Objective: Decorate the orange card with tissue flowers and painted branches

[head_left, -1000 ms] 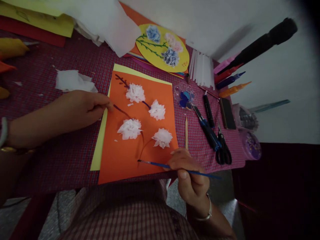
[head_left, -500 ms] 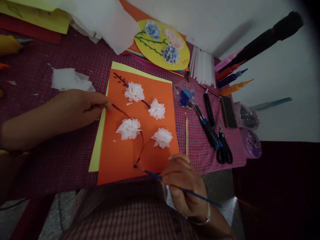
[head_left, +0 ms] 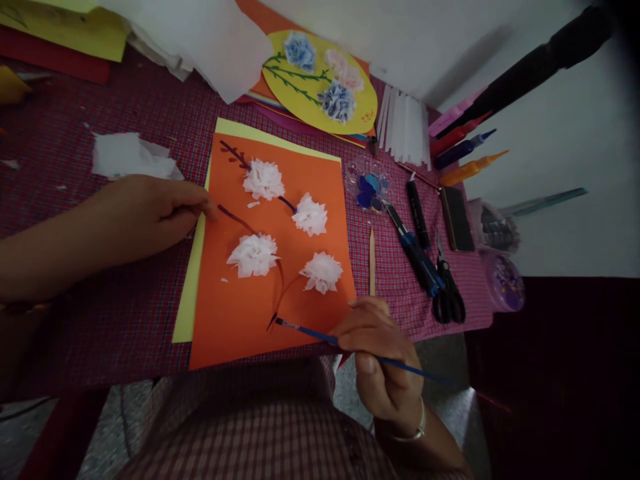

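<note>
Head view: looking down on a checked tablecloth [head_left: 125, 293], craft work in hand.
Left hand [head_left: 145, 217]: lies flat at 9 o'clock of the orange card [head_left: 240, 320]; fingertips closed together and pressing the card's left edge, gripping nothing.
Orange card: lies on a yellow sheet [head_left: 187, 310], long axis running 12 to 6; four white tissue flowers [head_left: 253, 255] stuck on, dark painted stems between them.
Brush tip: touches or sits just off the foot of the stems, near the card's lower edge; cannot tell which.
Paintbrush [head_left: 310, 331]: long axis runs 10 to 4, bristles at the 10 o'clock end.
Right hand [head_left: 380, 360]: at 5 o'clock of the card, fingers pinched narrow round the paintbrush shaft; the nearer hand to the stems.
Paint palette [head_left: 369, 187]: at 12 o'clock of the right hand, well apart.
Scissors [head_left: 447, 290]: at 2 o'clock of the right hand, untouched.
</note>
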`<state>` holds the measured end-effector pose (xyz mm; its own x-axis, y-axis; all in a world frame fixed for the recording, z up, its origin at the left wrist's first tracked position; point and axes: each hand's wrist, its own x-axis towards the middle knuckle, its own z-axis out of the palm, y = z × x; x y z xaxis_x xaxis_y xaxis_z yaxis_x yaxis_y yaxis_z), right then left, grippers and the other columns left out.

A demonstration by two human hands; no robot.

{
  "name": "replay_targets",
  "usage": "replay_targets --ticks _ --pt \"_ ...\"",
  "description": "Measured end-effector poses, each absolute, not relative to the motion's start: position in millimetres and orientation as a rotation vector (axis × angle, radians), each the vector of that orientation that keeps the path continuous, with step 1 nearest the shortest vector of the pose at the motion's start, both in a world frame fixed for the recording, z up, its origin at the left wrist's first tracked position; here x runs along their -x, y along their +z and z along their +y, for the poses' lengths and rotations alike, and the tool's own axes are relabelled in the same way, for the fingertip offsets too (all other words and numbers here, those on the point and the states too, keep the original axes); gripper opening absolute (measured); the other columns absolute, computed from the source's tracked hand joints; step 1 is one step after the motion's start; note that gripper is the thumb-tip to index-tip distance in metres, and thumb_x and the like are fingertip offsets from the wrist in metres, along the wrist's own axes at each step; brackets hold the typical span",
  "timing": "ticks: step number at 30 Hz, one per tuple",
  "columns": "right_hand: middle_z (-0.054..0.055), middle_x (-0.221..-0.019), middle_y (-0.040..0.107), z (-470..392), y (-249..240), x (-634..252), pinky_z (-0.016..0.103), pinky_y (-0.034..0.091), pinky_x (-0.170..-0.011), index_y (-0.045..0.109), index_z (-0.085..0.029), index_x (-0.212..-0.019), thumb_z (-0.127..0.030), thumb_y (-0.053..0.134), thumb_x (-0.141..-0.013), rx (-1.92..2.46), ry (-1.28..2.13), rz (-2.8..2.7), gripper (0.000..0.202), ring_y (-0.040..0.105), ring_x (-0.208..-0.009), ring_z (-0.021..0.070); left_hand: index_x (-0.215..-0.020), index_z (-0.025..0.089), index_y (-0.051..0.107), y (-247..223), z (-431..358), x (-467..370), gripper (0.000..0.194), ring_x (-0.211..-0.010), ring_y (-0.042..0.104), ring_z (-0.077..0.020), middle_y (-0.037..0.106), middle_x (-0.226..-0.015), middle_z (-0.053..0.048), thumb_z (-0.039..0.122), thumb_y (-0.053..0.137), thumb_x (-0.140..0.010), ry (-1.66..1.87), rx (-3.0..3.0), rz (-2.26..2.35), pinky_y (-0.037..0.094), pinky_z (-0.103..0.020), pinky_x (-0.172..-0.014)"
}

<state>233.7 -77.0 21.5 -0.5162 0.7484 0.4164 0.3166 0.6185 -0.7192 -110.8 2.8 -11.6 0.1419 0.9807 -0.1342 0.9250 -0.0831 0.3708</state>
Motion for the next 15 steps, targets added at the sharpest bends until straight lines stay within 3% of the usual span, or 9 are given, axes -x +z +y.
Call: replay_targets --ticks 8,15 --pt "-0.002 -0.075 0.069 -78.4 25.4 -236.0 0.044 0.048 -0.089 0.06 -0.024 -0.098 -0.014 0.047 -0.089 0.855 0.789 -2.138 0.018 0.066 -0.067 0.016 -0.097 0.021 0.074 -6.9 3.5 106.2 0.053 -0.067 0.061 -0.0205 0.069 -0.079 -0.002 0.045 0.033 -0.073 0.186 -1.995 1.87 0.049 -0.035 -0.072" --pt "-0.002 -0.075 0.069 -82.4 21.7 -237.0 0.047 0.048 -0.09 0.06 -0.026 -0.098 -0.02 0.043 -0.094 0.908 0.82 -2.038 0.018 0.066 -0.066 0.0176 -0.097 0.023 0.073 -6.9 2.9 106.7 0.05 -0.074 0.063 -0.0207 0.069 -0.083 -0.002 0.043 0.033 -0.074 0.148 -1.995 1.867 0.049 -0.035 -0.077"
